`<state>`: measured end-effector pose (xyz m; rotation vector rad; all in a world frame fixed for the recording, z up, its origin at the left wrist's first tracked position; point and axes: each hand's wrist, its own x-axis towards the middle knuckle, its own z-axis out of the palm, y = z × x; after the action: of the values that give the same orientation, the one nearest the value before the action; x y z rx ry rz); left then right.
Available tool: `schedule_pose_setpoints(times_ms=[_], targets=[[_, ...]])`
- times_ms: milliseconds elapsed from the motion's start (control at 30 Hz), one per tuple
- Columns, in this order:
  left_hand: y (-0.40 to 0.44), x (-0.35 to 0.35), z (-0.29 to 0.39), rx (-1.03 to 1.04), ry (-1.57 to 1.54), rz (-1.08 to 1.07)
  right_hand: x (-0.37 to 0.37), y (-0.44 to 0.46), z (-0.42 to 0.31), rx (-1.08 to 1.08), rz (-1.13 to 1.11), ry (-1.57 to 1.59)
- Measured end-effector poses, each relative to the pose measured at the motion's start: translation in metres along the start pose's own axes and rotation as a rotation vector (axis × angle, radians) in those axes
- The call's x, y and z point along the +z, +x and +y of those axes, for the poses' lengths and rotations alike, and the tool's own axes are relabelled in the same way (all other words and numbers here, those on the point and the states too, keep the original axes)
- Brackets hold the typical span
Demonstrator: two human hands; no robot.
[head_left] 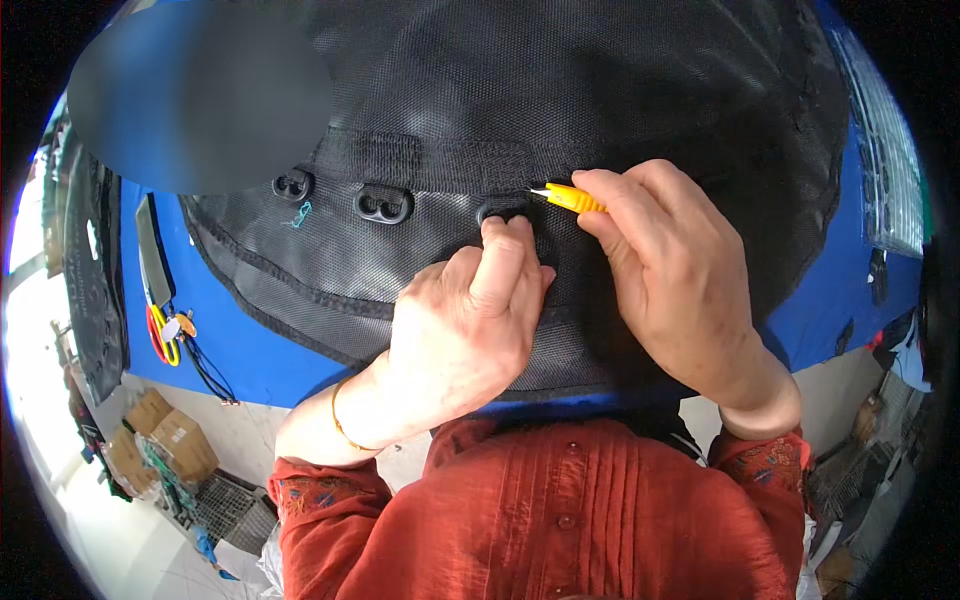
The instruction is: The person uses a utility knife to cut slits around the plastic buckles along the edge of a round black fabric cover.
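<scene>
Black mesh-like fabric [480, 90] with a stitched strap [450, 160] is spread over the blue table. Along the strap hang black plastic buckles; one [383, 204] lies left of my hands. My left hand [475, 315] pinches another black buckle [503, 207] with its fingertips, which partly cover it. Between the thumb and fingers of my right hand [680, 270] is a small yellow cutter [574, 197], its metal tip pointing left and touching or nearly touching the strap just above that buckle. A bit of teal thread [301, 214] lies on the fabric at the left.
Scissors with red and yellow handles [162, 335] lie on the blue table [255, 350] at the left, beside a dark cord. Clear plastic packets [885, 140] rest at the right edge. Cardboard boxes [180, 440] and a crate [232, 510] stand on the floor, lower left.
</scene>
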<state>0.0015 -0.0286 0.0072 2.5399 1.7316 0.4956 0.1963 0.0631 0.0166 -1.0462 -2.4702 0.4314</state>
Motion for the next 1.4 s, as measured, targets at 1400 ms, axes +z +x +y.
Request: schedule_pose_setpoints(times_ms=[1400], targets=[[0.002, 0.004, -0.007, 0.101, 0.050, 0.071, -0.020, -0.001, 0.013, -0.100, -0.116, 0.114]])
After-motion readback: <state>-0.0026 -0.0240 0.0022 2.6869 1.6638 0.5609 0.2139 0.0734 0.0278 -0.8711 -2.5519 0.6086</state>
